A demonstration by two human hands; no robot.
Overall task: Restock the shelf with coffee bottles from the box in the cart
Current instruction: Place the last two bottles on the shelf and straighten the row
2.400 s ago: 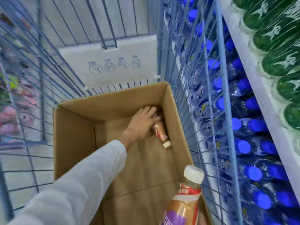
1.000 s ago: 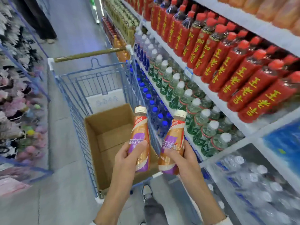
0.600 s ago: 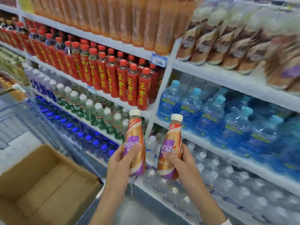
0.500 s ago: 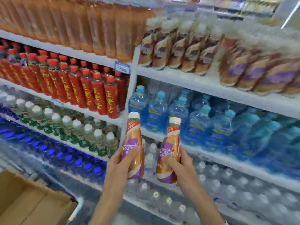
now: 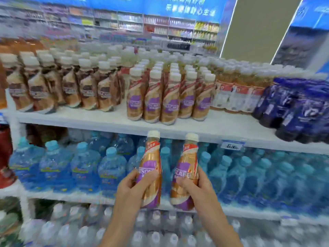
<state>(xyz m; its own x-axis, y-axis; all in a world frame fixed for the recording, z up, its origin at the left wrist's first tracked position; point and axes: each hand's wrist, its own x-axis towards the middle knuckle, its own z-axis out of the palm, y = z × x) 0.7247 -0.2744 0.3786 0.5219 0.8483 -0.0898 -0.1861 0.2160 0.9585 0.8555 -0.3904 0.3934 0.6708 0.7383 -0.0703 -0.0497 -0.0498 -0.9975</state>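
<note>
Purple-label rows [image 5: 168, 100] crowd shelf [image 5: 106, 122] above | left hand [image 5: 131, 186] grips left bottle [image 5: 151, 163] | right hand [image 5: 197, 186] grips right bottle [image 5: 187, 166]

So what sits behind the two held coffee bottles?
The left hand and right hand hold the left coffee bottle and right coffee bottle before blue-capped water bottles; any directly behind are covered, as is that shelf's back.

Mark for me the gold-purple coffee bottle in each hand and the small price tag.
left-hand gold-purple coffee bottle [image 5: 150, 163], head view, purple label.
right-hand gold-purple coffee bottle [image 5: 186, 166], head view, purple label.
small white price tag [image 5: 232, 145], head view, its middle.
</note>
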